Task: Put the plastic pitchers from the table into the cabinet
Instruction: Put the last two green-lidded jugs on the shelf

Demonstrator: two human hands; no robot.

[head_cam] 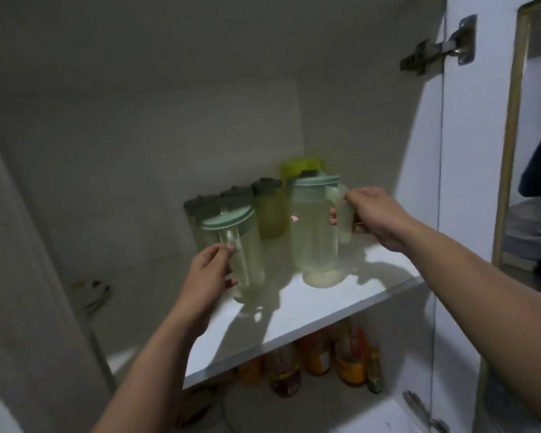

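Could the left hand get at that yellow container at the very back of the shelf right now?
Probably not. The left hand is closed on a pitcher's handle, and the yellow container sits behind the pitcher held by the right hand, with more pitchers crowding the way.

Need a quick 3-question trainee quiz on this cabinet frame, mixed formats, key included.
1. True or false: the left hand grips a tilted pitcher by its handle.
2. What does the right hand hold? A) bottle B) larger pitcher C) cabinet door
3. Fill in: the bottles stand ___ the shelf.

Key: 1 true; 2 B; 3 below.
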